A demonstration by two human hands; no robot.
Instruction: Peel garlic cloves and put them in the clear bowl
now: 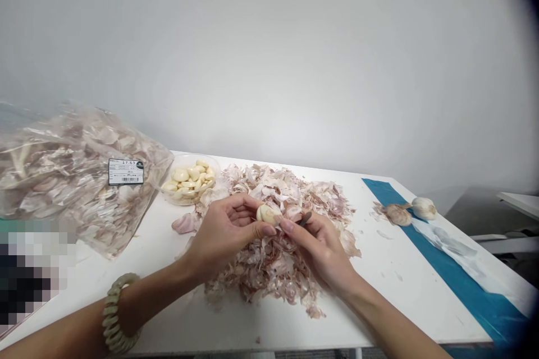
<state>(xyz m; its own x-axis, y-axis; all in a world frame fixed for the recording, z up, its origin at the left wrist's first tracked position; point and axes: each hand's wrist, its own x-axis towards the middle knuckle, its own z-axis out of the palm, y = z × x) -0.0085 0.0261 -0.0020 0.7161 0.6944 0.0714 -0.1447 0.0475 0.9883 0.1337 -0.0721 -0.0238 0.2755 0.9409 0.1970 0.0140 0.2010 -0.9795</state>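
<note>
Pale and partly bare, a garlic clove (pixel 266 213) is pinched between the thumb and fingers of my left hand (pixel 225 233). My right hand (pixel 322 244) is closed around a small dark-tipped tool (pixel 305 219), probably a knife, with its thumb and fingertip at the clove's right side. Beneath both hands spreads a big heap of garlic skins (pixel 278 275). Behind my left hand, a clear round bowl (pixel 214 164) holds several peeled cloves (pixel 191 175). A pinkish unpeeled garlic piece (pixel 185 223) lies left of the heap.
A clear labelled bag (pixel 84 174) full of garlic skins stands at the left. On the right, two garlic bulbs (pixel 424 208) lie by a blue strip (pixel 438 258) with crumpled white plastic (pixel 455 249). A wall rises behind the white table (pixel 168 320).
</note>
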